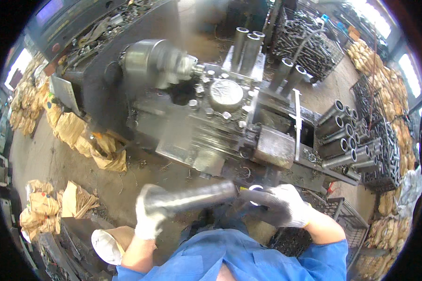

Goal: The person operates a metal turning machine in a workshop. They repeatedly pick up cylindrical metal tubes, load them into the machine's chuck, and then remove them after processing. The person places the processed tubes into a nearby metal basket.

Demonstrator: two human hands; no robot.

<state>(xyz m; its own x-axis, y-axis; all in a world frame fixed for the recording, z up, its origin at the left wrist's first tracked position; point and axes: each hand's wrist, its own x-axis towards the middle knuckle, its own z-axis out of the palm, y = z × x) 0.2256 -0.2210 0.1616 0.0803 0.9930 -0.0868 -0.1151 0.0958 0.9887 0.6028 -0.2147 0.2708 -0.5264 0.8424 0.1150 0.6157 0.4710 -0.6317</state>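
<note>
Blue shirt (pixel 211 257) sits below the grip, where the gloved left hand (pixel 149 210) wraps one end of a smooth, pale-streaked grey tube (pixel 201 195). Whether the gloved right hand (pixel 293 205) pinches anything, I cannot tell; beyond stands a lathe (pixel 211 124).

Gripped at one end in your gloved left hand (pixel 150 210), a smooth grey metal tube (pixel 199 196) lies nearly level in front of your waist, a bright streak along its side and its right end tipped slightly upward. Just beside that end, in your gloved right hand (pixel 290 205), you hold a dark object (pixel 262 207), too blurred to identify; whether it touches the tube cannot be told.
</note>
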